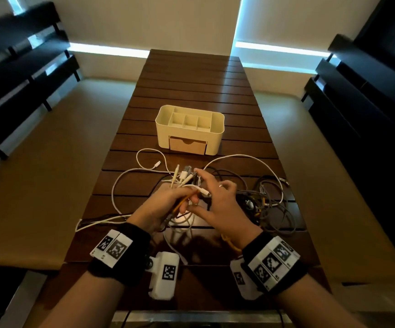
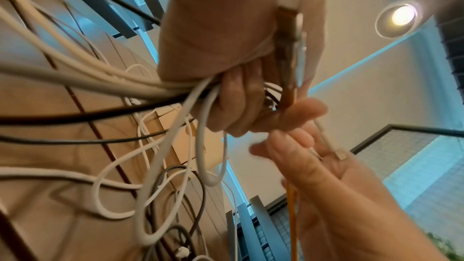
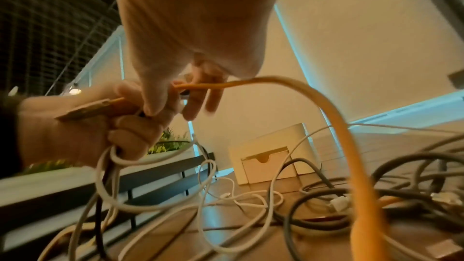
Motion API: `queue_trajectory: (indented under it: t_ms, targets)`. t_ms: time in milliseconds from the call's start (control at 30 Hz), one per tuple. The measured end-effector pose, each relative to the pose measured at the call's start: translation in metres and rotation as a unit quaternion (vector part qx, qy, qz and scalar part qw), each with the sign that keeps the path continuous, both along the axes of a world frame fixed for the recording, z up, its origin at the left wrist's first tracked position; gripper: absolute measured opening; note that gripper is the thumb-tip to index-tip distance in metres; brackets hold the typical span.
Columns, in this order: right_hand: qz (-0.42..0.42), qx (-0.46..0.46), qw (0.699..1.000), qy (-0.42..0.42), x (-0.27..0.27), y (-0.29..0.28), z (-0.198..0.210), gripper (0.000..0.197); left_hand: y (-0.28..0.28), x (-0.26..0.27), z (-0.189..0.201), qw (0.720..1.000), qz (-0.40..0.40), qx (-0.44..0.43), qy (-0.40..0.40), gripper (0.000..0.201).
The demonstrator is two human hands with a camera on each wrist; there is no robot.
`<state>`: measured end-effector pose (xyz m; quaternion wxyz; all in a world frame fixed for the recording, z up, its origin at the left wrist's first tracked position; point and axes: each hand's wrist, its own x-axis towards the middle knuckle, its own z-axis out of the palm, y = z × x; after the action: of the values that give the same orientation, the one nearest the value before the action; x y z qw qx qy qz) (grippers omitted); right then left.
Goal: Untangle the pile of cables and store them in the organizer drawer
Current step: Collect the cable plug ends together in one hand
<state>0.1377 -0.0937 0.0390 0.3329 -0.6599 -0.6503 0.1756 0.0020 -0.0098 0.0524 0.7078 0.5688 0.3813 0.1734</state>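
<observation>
Above the near part of the wooden table, my left hand grips a bundle of cable ends: white, black and one orange cable. The left wrist view has its fingers curled round white cables, the orange plug held by the thumb. My right hand is beside it, fingers spread, index finger by the plug ends. The orange cable runs under its palm. A tangled pile of grey and black cables lies to the right. Behind stands the cream organizer, its drawer pushed in.
White cable loops spread over the table between my hands and the organizer. One white cable trails off the table's left edge. Dark benches flank the table on both sides, across beige floor.
</observation>
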Motion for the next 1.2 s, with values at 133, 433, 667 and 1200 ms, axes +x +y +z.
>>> queue_trajectory:
  t_ms: [133,433,667,1200]
  targets:
    - [-0.005,0.08,0.993,0.093,0.012,0.008,0.01,0.04,0.001,-0.003,0.008,0.991,0.113,-0.009,-0.067,0.052]
    - [-0.235,0.198,0.82,0.482,-0.024,0.019,0.026,0.023,-0.018,0.024,0.02,0.938,0.287,-0.006,-0.191,0.033]
    - [-0.137,0.156,0.888,0.409,-0.04,0.011,0.016,0.018,-0.031,0.033,0.032,0.944,0.253,0.058,-0.206,0.027]
    - [-0.103,0.237,0.946,0.197,-0.023,-0.006,0.033,0.027,-0.026,0.035,0.025,0.958,0.247,0.122,-0.074,0.051]
